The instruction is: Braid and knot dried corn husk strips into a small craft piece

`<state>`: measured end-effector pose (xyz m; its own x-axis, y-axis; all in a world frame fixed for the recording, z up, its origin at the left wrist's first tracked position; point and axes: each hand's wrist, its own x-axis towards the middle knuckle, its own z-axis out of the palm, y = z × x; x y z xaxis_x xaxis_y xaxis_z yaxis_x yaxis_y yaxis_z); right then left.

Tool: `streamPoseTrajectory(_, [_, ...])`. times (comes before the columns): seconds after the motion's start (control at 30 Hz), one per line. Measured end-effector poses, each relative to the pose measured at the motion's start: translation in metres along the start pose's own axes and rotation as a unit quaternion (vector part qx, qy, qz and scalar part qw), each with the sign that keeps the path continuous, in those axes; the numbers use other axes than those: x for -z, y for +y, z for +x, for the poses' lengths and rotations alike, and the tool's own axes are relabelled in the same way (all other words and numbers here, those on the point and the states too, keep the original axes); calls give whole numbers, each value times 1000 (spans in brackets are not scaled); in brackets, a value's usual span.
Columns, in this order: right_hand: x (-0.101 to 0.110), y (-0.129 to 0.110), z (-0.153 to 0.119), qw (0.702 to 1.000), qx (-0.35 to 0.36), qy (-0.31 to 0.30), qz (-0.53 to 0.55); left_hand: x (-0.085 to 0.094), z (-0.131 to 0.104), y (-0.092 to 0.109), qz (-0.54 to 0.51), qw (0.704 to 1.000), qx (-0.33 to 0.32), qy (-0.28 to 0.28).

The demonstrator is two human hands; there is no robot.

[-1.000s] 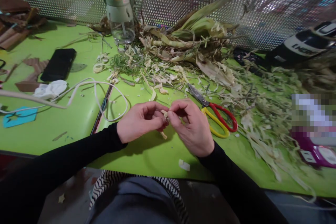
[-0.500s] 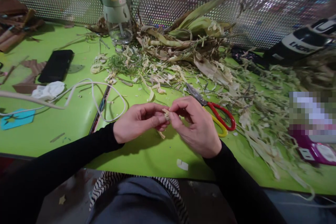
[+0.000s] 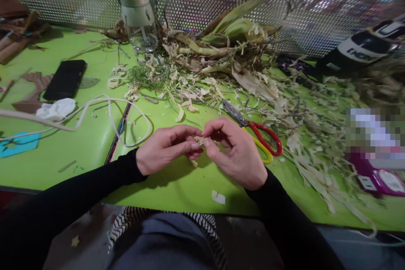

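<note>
Between my fingertips is a small pale strip of dried husk [image 3: 200,139], partly hidden by the fingers. My left hand [image 3: 172,145] pinches it from the left, and a short end [image 3: 194,163] pokes out below those fingers. From the right, my right hand [image 3: 232,149] is closed with thumb and forefinger against the same piece. Scissors [image 3: 253,128] with one red and one yellow handle lie just beyond my right hand, blades pointing away to the left. A small whitish scrap [image 3: 218,197] rests near the table's front edge.
Shredded husk [image 3: 303,147] covers the right side, and a heap of dry husks [image 3: 218,46] lies at the back. A clear-bottomed bottle [image 3: 139,21], a black phone [image 3: 65,79], a white cable [image 3: 109,99] and a dark bottle [image 3: 357,48] surround the work area on the green table [image 3: 171,192].
The husk piece has turned slightly between my fingertips, its upper end now lying lower. Both hands stay almost in place, and the view has shifted a little.
</note>
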<state>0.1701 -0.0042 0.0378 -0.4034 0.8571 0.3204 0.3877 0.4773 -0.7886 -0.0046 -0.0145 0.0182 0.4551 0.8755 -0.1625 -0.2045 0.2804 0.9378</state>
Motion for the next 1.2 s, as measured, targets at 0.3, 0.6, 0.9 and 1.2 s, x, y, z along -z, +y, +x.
streamPoseTrajectory(0.3, [-9, 2, -2, 993, -34, 84, 77, -1, 2, 1, -38, 996, -59, 54])
streamPoseTrajectory(0.6, [-16, 9, -2, 990, -21, 116, 73, -3, 3, 0, -31, 987, -68, 143])
streamPoseTrajectory(0.9, [-14, 8, 1, 993, 48, 98, -41, 2, 8, 0, -174, 972, 63, 147])
streamPoseTrajectory(1.2, [-11, 8, 2, 994, 50, 82, -45, 2, 6, 0, -222, 966, 100, 88])
